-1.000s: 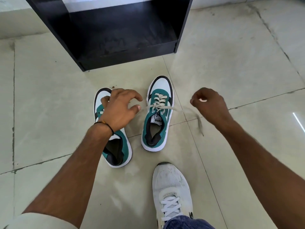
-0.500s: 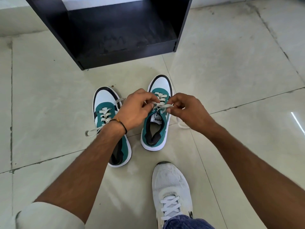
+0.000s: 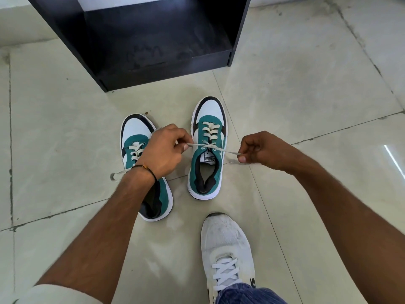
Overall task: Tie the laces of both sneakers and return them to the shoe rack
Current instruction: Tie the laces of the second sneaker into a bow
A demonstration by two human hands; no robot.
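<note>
PUMA reads on the tongue label of the right sneaker (image 3: 207, 148), which stands on pale floor tiles (image 3: 306, 84) beside the left sneaker (image 3: 140, 150), both just short of the black shoe rack (image 3: 153, 40). My left hand (image 3: 163, 152) and right hand (image 3: 260, 151) each pinch one end of its lace (image 3: 210, 147) — pulled taut sideways across the tongue. The left sneaker's lace trails loose — partly under my left wrist.

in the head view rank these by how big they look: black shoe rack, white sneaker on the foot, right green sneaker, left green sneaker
1. black shoe rack, cut off by the frame
2. white sneaker, though nearness to the camera inflates it
3. right green sneaker and left green sneaker: they look alike, the left partly hidden by the left hand
</note>
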